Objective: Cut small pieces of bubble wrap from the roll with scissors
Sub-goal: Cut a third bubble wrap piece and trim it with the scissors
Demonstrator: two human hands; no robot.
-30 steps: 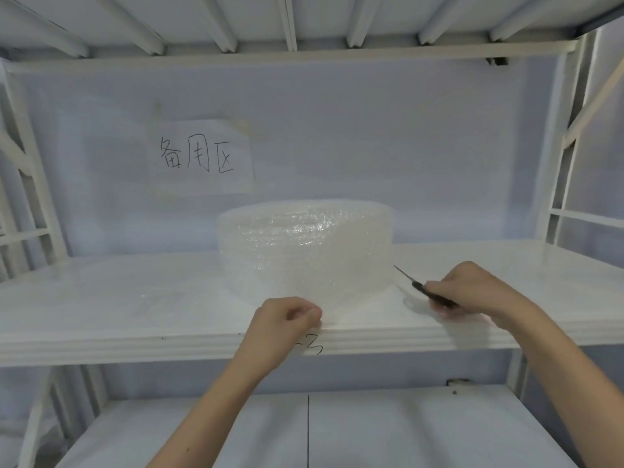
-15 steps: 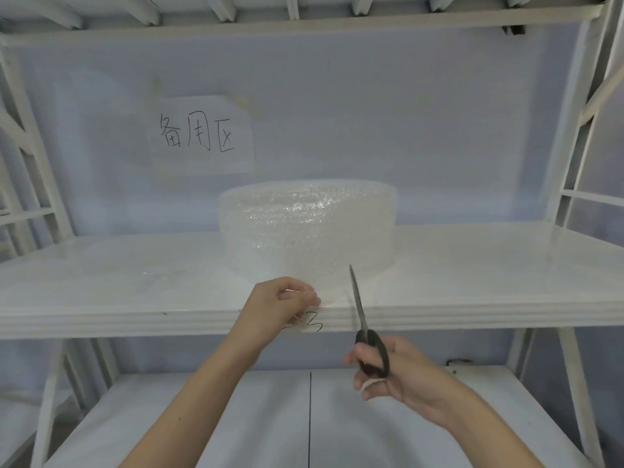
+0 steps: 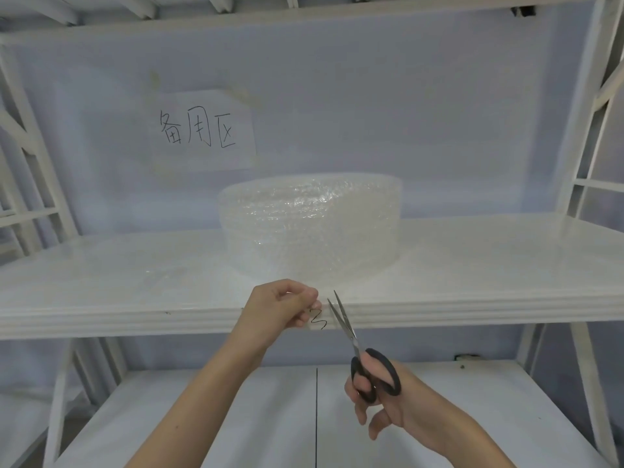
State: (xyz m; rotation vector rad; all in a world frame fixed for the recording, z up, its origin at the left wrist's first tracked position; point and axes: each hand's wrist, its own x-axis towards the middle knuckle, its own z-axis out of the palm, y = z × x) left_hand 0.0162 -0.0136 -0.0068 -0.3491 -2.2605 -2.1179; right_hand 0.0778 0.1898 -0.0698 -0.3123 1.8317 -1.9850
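Note:
A clear bubble wrap roll (image 3: 310, 228) lies flat on the white middle shelf (image 3: 135, 292), with its loose end drawn toward the front edge. My left hand (image 3: 282, 309) pinches that loose end at the shelf's front edge. My right hand (image 3: 378, 393) holds black-handled scissors (image 3: 358, 346) below the shelf edge. The blades are slightly apart and point up at the wrap, just to the right of my left fingers.
A paper sign (image 3: 202, 130) with handwriting is taped to the back wall. White frame posts (image 3: 587, 113) stand at both sides. A lower white shelf (image 3: 236, 417) lies beneath my arms. A handwritten mark (image 3: 319, 320) sits on the shelf's front edge.
My right hand picked the scissors up from the shelf at the right, brought them down and left, and now holds them with blades parted beside my left fingers. My left hand stayed put.

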